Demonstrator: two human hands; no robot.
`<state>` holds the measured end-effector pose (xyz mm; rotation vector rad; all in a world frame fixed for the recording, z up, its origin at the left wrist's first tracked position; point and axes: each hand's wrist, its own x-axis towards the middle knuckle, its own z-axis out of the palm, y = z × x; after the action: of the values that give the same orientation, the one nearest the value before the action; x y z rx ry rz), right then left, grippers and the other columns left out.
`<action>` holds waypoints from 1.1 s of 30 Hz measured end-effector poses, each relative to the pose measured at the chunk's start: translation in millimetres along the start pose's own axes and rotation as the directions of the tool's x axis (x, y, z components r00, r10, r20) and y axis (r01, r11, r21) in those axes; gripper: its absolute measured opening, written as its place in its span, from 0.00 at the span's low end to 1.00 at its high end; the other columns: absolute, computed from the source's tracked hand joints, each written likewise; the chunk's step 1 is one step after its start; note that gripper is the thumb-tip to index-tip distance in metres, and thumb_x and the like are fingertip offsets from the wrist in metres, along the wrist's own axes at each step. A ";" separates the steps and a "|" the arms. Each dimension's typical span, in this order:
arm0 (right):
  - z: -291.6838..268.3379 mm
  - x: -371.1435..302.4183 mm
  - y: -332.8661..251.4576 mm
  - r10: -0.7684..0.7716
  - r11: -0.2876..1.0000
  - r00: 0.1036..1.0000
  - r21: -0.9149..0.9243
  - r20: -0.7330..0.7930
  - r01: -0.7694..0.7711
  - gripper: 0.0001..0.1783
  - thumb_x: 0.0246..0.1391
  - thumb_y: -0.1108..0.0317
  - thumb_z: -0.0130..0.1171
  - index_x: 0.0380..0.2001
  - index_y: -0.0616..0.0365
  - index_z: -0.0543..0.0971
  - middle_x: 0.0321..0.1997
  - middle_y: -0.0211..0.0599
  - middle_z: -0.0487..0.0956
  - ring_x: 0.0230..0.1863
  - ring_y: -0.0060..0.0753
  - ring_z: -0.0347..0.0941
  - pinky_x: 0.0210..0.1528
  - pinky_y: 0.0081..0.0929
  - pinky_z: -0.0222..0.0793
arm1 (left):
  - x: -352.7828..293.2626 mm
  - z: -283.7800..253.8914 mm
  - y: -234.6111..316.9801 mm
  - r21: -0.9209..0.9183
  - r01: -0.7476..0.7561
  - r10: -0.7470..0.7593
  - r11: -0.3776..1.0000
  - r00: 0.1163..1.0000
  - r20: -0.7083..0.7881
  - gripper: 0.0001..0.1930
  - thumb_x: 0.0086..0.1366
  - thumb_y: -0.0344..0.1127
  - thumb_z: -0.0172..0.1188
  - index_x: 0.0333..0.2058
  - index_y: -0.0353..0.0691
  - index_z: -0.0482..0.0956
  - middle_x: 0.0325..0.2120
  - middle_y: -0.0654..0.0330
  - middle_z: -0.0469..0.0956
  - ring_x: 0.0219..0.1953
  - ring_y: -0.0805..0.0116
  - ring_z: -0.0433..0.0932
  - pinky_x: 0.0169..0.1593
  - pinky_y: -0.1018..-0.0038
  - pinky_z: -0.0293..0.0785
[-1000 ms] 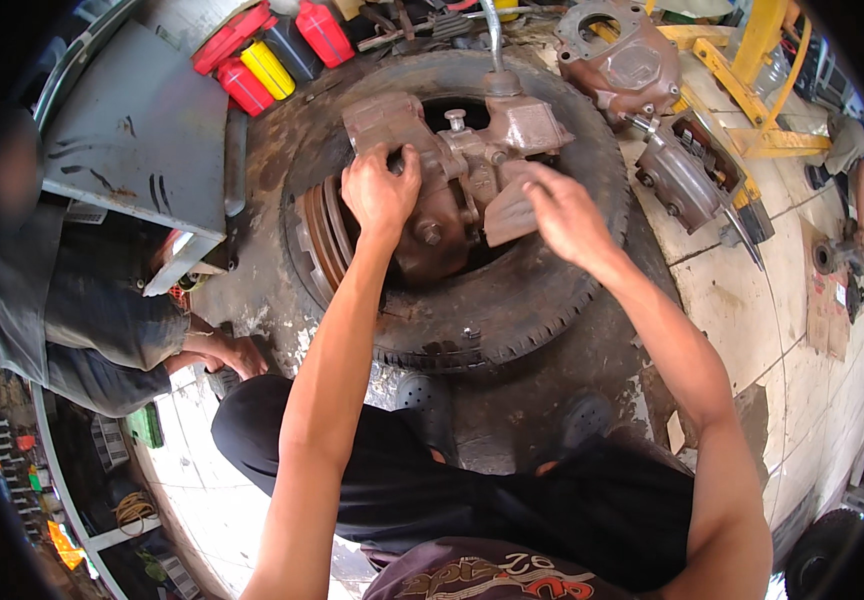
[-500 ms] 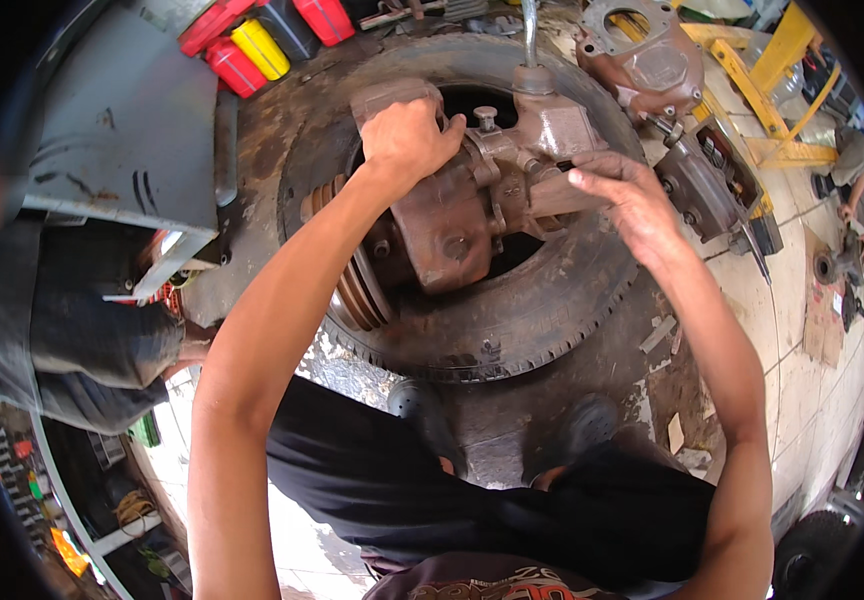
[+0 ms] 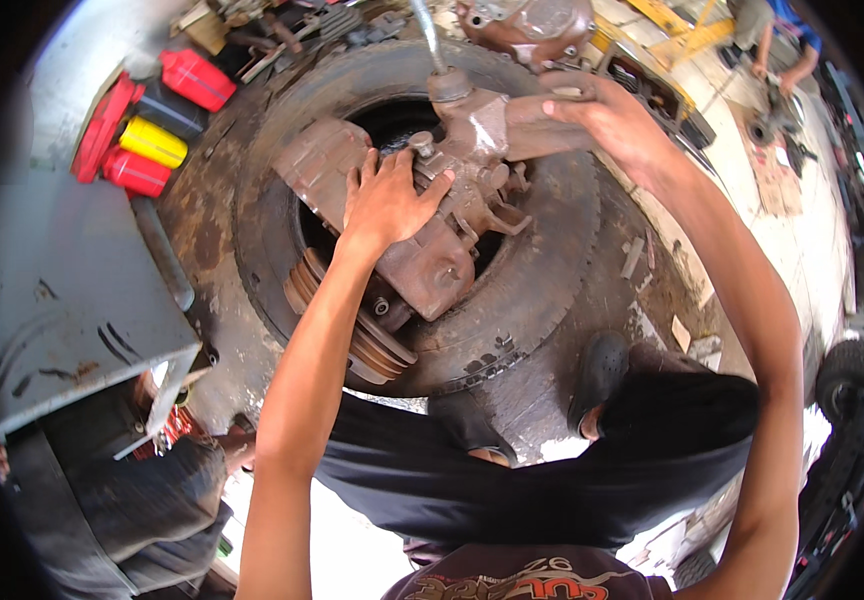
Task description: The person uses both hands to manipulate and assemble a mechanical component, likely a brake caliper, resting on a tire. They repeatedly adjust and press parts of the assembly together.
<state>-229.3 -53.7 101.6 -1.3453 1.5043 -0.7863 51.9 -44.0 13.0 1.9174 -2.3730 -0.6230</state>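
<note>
A brown, grimy gearbox (image 3: 439, 272) with a grooved pulley (image 3: 377, 350) at its near-left end and a metal lever (image 3: 426, 35) rising from its far side lies across a large tire (image 3: 542, 290). On its upper casing my left hand (image 3: 390, 205) rests with fingers spread, beside a small round knob (image 3: 421, 143). My right hand (image 3: 622, 125) is closed around the narrow far-right end of the gearbox, thumb on the near side; some of its fingers are partly hidden.
A grey metal cabinet (image 3: 62, 300) stands at left, with red, yellow and black bins (image 3: 155, 142) beyond it. Another brown housing (image 3: 532, 28) lies past the tire. A person in dark clothes (image 3: 132, 500) is at lower left; another person (image 3: 787, 50) works at far right.
My view has tilted, shifting the surroundings. My left hand has moved from the gearbox's far block onto its middle, fingers now spread. My right hand stays at the narrow end, which sits farther out.
</note>
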 end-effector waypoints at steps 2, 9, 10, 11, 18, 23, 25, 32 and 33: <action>-1.3 6.3 3.0 0.003 1.000 0.999 0.014 -0.053 -0.002 0.31 0.58 0.61 0.69 0.62 0.59 0.74 0.57 0.45 0.79 0.59 0.36 0.74 0.63 0.34 0.67 | 1.5 0.5 2.3 -0.009 -0.007 0.007 1.000 1.000 -0.002 0.47 0.69 0.71 0.44 0.69 0.34 0.63 0.70 0.46 0.63 0.76 0.43 0.49 0.76 0.47 0.41; 73.2 -3.6 28.3 -0.018 0.993 0.999 0.115 0.027 0.014 0.28 0.53 0.69 0.48 0.57 0.64 0.79 0.55 0.46 0.83 0.57 0.43 0.79 0.63 0.36 0.72 | 2.0 0.1 -1.2 -0.002 -0.005 0.005 1.000 1.000 0.029 0.47 0.68 0.72 0.44 0.69 0.35 0.62 0.70 0.45 0.63 0.76 0.44 0.50 0.76 0.47 0.42; 88.1 -16.0 23.5 0.015 0.993 1.000 -0.118 -0.016 -0.017 0.28 0.53 0.68 0.48 0.57 0.65 0.79 0.56 0.48 0.83 0.56 0.45 0.79 0.62 0.37 0.73 | 2.8 -0.1 -0.5 -0.004 0.003 -0.003 1.000 1.000 0.028 0.47 0.68 0.72 0.44 0.70 0.35 0.62 0.70 0.45 0.62 0.76 0.44 0.50 0.76 0.47 0.42; 105.6 -31.4 23.8 -0.006 0.983 0.996 -0.185 -0.087 -0.010 0.28 0.53 0.68 0.47 0.57 0.67 0.78 0.56 0.50 0.83 0.58 0.46 0.79 0.62 0.37 0.73 | 2.7 1.0 -1.8 -0.002 0.010 -0.010 1.000 1.000 0.022 0.47 0.68 0.72 0.45 0.70 0.35 0.61 0.70 0.45 0.62 0.76 0.44 0.51 0.76 0.47 0.42; 200.9 -98.6 55.2 0.252 0.928 0.849 0.363 -0.464 -0.077 0.24 0.67 0.70 0.45 0.64 0.64 0.71 0.57 0.59 0.80 0.61 0.58 0.75 0.64 0.43 0.67 | -1.3 0.5 4.2 -0.014 0.001 -0.001 1.000 1.000 -0.025 0.47 0.67 0.72 0.48 0.69 0.36 0.64 0.68 0.41 0.65 0.75 0.43 0.53 0.75 0.53 0.48; 223.5 -79.7 60.4 0.365 0.738 0.848 0.675 -0.385 -0.012 0.26 0.69 0.66 0.43 0.65 0.69 0.68 0.67 0.62 0.72 0.71 0.57 0.65 0.71 0.39 0.60 | -10.5 -1.3 3.0 -0.008 0.020 -0.021 1.000 0.993 -0.112 0.43 0.68 0.69 0.49 0.67 0.37 0.68 0.66 0.42 0.69 0.72 0.44 0.60 0.74 0.56 0.53; 217.9 -75.4 60.7 0.418 0.691 0.863 0.716 -0.284 -0.099 0.27 0.69 0.63 0.43 0.64 0.71 0.67 0.68 0.66 0.69 0.72 0.60 0.62 0.73 0.40 0.56 | -15.4 2.8 4.1 -0.043 0.006 -0.012 0.999 0.991 -0.134 0.41 0.69 0.67 0.49 0.67 0.38 0.69 0.65 0.43 0.70 0.71 0.46 0.62 0.73 0.56 0.56; 213.9 -66.8 30.0 0.345 0.787 0.931 0.576 -0.116 -0.220 0.39 0.63 0.58 0.44 0.71 0.73 0.54 0.74 0.74 0.54 0.78 0.66 0.46 0.81 0.49 0.29 | -26.1 1.6 4.4 -0.176 0.078 -0.105 0.981 0.983 -0.152 0.31 0.72 0.60 0.48 0.65 0.47 0.72 0.64 0.48 0.73 0.70 0.51 0.66 0.71 0.57 0.58; 214.5 -68.5 23.6 0.377 0.793 0.918 0.555 -0.124 -0.250 0.41 0.63 0.57 0.43 0.71 0.75 0.52 0.75 0.75 0.52 0.79 0.67 0.43 0.81 0.48 0.28 | -27.8 0.6 6.1 -0.218 0.136 -0.172 0.966 0.972 -0.158 0.29 0.73 0.60 0.47 0.63 0.51 0.74 0.60 0.49 0.76 0.65 0.49 0.71 0.68 0.57 0.63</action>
<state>-42.0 43.5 19.3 -0.5802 1.4850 -1.0657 52.8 -16.6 20.6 1.9883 -1.9849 -0.6488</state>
